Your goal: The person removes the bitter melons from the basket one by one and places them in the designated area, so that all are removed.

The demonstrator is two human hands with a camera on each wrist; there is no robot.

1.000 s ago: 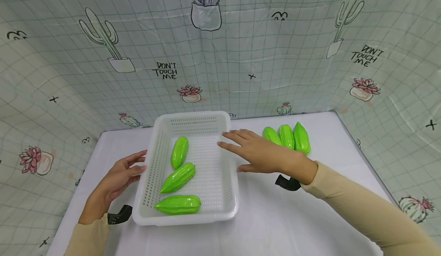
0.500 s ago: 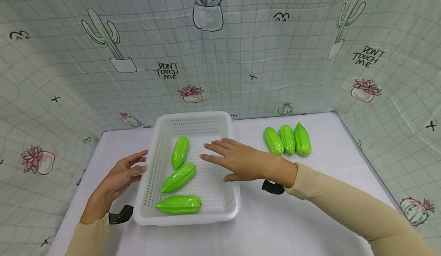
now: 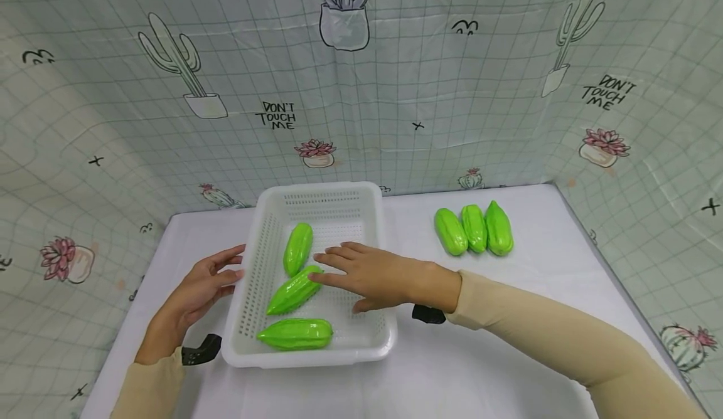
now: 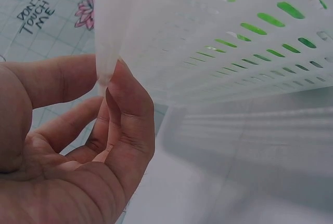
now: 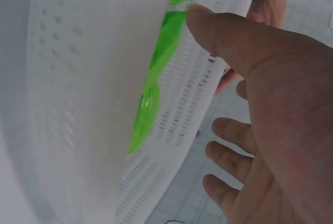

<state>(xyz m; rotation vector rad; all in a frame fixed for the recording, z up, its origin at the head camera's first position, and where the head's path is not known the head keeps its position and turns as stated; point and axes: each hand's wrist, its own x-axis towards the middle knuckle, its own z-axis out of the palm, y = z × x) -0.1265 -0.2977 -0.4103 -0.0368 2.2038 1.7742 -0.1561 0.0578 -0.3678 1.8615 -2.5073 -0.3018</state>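
Observation:
A white plastic basket (image 3: 375, 218) with slotted walls stands on the table. Inside it lie three glossy green, ribbed, long fruits or vegetables: an upper one (image 3: 297, 249), a middle one (image 3: 294, 291) and a lower one (image 3: 296, 334). At the basket's left side my left hand (image 3: 198, 290) holds the rim; the left wrist view shows thumb and fingers (image 4: 132, 99) on either side of its edge. My right hand (image 3: 373, 275), fingers spread and nothing in its grasp, hovers over the basket's right half. In the head view its fingertips overlap the middle green piece; contact cannot be told.
Three more green pieces (image 3: 474, 229) lie side by side at the back right of the white-covered table (image 3: 508, 318). A grid-patterned cloth (image 3: 395, 80) with cactus drawings hangs behind and along both sides.
My right hand has moved left and slightly nearer, from the basket's right rim to over its inside, leaving the three pieces at the back right fully visible. My left hand stays at the rim.

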